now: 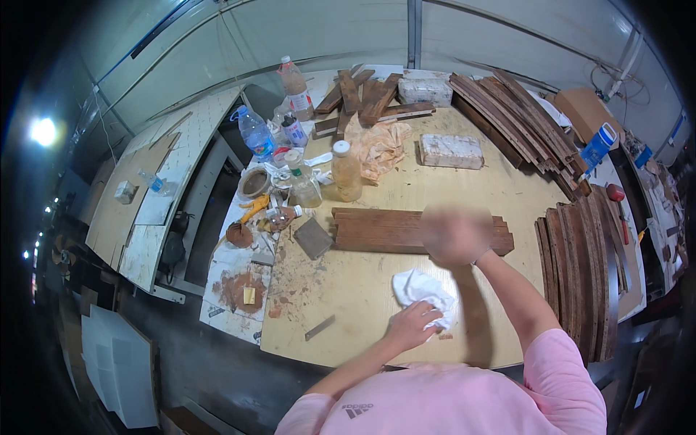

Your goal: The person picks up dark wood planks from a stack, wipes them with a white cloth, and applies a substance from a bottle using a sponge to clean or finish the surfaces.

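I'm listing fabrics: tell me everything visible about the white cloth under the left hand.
The white cloth looks like soft fabric, loosely bunched and creased. It lies on the pale tabletop, apart from the brown boards beyond it. The left hand is on its near left part, covering some of it.

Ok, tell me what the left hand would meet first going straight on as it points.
The crumpled white cloth touching the left hand; beyond it, perhaps the bare right forearm, though its height is unclear.
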Demonstrator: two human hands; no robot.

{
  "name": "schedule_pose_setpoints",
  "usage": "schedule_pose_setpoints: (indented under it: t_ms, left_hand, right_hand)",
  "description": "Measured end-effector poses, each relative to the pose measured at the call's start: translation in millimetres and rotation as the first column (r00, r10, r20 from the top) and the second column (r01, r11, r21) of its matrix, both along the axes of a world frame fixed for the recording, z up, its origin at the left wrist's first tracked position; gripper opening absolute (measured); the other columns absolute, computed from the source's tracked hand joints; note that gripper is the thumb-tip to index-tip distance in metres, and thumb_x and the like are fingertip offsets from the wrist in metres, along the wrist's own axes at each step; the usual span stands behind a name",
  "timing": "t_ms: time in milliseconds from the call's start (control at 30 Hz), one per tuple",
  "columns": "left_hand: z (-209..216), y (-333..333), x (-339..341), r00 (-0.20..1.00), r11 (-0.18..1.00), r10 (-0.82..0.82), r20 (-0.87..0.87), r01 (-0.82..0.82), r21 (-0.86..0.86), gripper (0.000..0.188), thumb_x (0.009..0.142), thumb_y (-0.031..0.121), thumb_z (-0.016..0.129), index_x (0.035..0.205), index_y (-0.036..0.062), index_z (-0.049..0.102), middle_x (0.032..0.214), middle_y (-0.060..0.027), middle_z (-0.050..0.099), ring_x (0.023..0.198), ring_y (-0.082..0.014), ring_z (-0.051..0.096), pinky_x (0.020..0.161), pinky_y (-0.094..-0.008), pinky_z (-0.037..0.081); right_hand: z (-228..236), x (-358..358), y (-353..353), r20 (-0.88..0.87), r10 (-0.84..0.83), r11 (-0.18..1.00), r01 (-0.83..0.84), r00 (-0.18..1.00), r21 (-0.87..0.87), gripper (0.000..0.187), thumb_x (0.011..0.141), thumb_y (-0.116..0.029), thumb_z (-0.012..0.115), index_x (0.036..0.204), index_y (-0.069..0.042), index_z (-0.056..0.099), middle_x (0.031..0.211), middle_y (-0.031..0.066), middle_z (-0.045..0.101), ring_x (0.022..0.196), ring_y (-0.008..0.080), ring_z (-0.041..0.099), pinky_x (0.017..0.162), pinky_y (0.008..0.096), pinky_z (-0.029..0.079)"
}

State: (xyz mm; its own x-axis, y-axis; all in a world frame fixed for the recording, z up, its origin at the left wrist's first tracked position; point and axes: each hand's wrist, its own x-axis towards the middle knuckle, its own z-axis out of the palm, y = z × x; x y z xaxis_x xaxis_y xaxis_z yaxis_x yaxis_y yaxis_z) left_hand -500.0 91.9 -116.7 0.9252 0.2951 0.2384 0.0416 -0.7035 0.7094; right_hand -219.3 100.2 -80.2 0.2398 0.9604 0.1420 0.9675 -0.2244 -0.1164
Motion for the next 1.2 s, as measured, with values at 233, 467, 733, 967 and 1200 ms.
schedule_pose_setpoints:
  t_ms: [233,467,733,967,1200]
  left_hand:
    - [39,56,-83,0.923,0.914,0.385,0.001,-0.381,-0.141,0.02,0.078,0.013,0.073,0.097,0.0092,0.071,0.095,-0.009,0.067,0.088,-0.0293,0.063,0.079,-0.0389,0.05]
    - [14,112,-83,0.757,0.652,0.653,-0.005,-0.566,-0.504,0.016,0.084,0.008,0.064,0.098,0.0017,0.068,0.093,-0.0119,0.067,0.084,-0.0255,0.063,0.077,-0.0354,0.049]
    - [65,115,-31,0.884,-0.217,0.461,-0.076,0.029,-0.976,0.034,0.097,0.023,0.052,0.123,0.0014,0.055,0.114,-0.0077,0.063,0.103,-0.0203,0.062,0.089,-0.0359,0.05]
    - [46,123,-31,0.895,-0.356,0.442,-0.065,0.109,-0.928,0.037,0.099,0.022,0.048,0.127,-0.0008,0.053,0.122,-0.0113,0.061,0.111,-0.0227,0.06,0.098,-0.0374,0.047]
    - [56,129,-39,0.867,-0.114,0.498,-0.023,0.039,-0.993,0.025,0.1,0.016,0.047,0.113,-0.0018,0.06,0.105,-0.0083,0.065,0.096,-0.0172,0.062,0.087,-0.031,0.048]
  right_hand:
    - [21,-23,0,-0.209,-0.063,0.997,0.052,0.976,-0.056,0.1,0.049,-0.038,0.086,0.136,-0.012,0.045,0.121,0.013,0.052,0.114,0.033,0.047,0.104,0.0443,0.033]
    - [26,-14,-20,-0.212,-0.089,0.99,0.063,0.973,-0.128,0.096,0.053,-0.034,0.084,0.137,-0.011,0.045,0.123,0.0149,0.05,0.116,0.0351,0.046,0.106,0.0443,0.031]
    - [68,-101,1,-0.589,0.3,0.946,-0.156,0.75,0.284,0.066,0.072,-0.022,0.074,0.132,-0.008,0.052,0.136,0.02,0.044,0.125,0.0369,0.042,0.105,0.0458,0.037]
    - [53,-100,16,-0.997,0.072,0.988,0.134,0.035,0.076,0.023,0.086,-0.006,0.065,0.109,-0.004,0.062,0.084,-0.0018,0.062,0.08,0.0064,0.057,0.075,0.0262,0.049]
    - [47,-106,14,-0.988,0.016,0.984,0.171,0.151,0.042,0.013,0.084,-0.007,0.072,0.093,-0.001,0.066,0.081,-0.0013,0.061,0.074,0.0045,0.054,0.067,0.0218,0.046]
